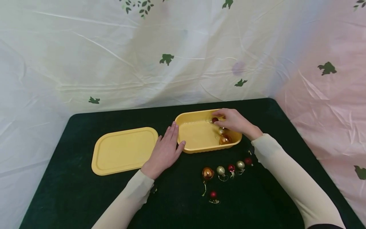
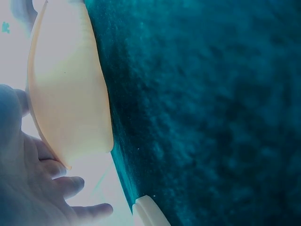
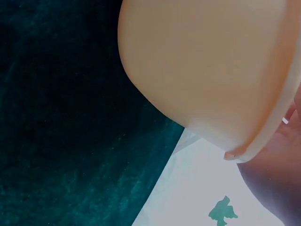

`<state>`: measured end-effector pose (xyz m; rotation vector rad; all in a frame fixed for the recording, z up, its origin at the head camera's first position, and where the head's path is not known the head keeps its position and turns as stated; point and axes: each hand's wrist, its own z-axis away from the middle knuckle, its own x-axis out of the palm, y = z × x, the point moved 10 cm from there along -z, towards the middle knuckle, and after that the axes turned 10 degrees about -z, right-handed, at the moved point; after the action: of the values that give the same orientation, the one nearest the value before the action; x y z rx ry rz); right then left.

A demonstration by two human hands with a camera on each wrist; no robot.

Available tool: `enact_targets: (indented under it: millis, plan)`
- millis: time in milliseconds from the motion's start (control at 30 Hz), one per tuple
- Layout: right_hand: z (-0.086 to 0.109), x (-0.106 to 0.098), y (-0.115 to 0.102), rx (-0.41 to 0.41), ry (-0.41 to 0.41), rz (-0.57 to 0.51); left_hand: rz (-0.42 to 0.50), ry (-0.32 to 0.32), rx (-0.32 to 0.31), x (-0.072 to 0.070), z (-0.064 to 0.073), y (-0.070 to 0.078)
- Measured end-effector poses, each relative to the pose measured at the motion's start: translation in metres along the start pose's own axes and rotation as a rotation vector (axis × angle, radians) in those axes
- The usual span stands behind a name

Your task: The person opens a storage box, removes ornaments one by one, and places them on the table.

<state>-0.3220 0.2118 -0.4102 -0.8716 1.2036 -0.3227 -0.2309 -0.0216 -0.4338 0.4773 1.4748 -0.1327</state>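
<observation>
Green table (image 1: 71, 197), far edge: right hand (image 1: 233, 120) seemingly pinches red bauble (image 1: 215, 120) inside yellow box (image 1: 195, 133). Left hand (image 1: 165, 151), fingers straight, touches box.

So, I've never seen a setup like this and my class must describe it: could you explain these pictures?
There is no machine here: a person works with two bare hands. The wide picture comes from a camera on the head, looking forward and down; the other two come from cameras on the wrists, each showing the outside of the yellow box. On the dark green table lie a flat yellow lid and small baubles. The open box holds more baubles. The left hand touches the box's left end. The right hand reaches inside, its fingers at a dark red bauble; I can't tell whether they grip it.
</observation>
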Motion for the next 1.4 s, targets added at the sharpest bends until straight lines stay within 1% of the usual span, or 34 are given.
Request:
enact_targets:
  millis: [267, 400, 600, 800, 1233, 1400]
  plan:
    - [-0.008, 0.009, 0.005, 0.045, -0.046, 0.029, 0.005, -0.009, 0.002, 0.000, -0.002, -0.001]
    - [-0.011, 0.014, 0.004, 0.029, -0.059, 0.050, 0.000, -0.019, -0.001, 0.000, -0.003, -0.002]
    - [-0.015, 0.019, 0.001, 0.007, -0.068, 0.094, 0.007, -0.011, -0.008, 0.000, -0.005, -0.004]
    - [-0.018, 0.022, 0.002, 0.011, -0.080, 0.138, 0.008, -0.008, -0.007, -0.001, -0.006, -0.005]
    - [-0.023, 0.026, -0.002, -0.020, -0.070, 0.142, 0.012, -0.015, -0.005, -0.001, -0.009, -0.008]
    - [-0.025, 0.028, 0.001, -0.005, -0.074, 0.126, 0.009, -0.015, -0.006, -0.001, -0.011, -0.009]
